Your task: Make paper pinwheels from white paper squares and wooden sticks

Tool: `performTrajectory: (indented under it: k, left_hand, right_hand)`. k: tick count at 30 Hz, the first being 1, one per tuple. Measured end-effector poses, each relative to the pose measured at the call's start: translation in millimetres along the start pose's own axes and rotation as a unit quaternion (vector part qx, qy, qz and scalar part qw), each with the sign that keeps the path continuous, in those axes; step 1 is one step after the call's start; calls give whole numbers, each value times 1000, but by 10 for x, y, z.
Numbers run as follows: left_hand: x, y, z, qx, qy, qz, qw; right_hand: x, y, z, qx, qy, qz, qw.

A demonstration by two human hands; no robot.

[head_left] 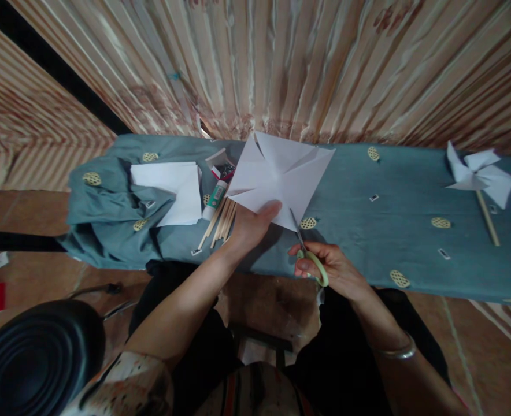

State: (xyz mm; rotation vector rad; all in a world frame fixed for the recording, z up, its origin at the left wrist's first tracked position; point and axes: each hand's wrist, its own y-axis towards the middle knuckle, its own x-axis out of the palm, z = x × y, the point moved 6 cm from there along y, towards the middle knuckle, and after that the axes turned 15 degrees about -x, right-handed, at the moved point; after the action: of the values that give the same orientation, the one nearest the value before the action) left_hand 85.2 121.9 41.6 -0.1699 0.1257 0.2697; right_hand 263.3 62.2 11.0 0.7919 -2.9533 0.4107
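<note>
My left hand (252,224) grips a white square sheet of paper (281,167) by its lower left edge, thumb on top. Slits run inward from several corners of the sheet towards its middle. In my right hand (325,263) is a pair of scissors (316,267) with light green handles, fingers through the loops. The scissor blades lie at the sheet's lower corner, pointing inward along it. Close to my left hand lie several wooden sticks (223,222), a glue stick (215,197) with a green label, and a small open box (221,167) of dark little pieces.
A stack of white paper (181,199) lies on the left of the blue-green tablecloth (351,196). A finished paper pinwheel (476,173) on a stick lies at the far right. Pleated curtains (255,69) hang behind the table; a black round stool (43,358) stands lower left.
</note>
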Motion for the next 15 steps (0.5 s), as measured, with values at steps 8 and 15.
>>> performTrajectory:
  k: [8,15]
  left_hand:
    - [18,-15,26,-9,-16,-11,1000]
    - [51,-21,-62,-14,-2,-19,1000]
  right_hand:
    - [-4,6,43,14,5,13,1000]
    - [-16,32,28,-12,-12,22,1000]
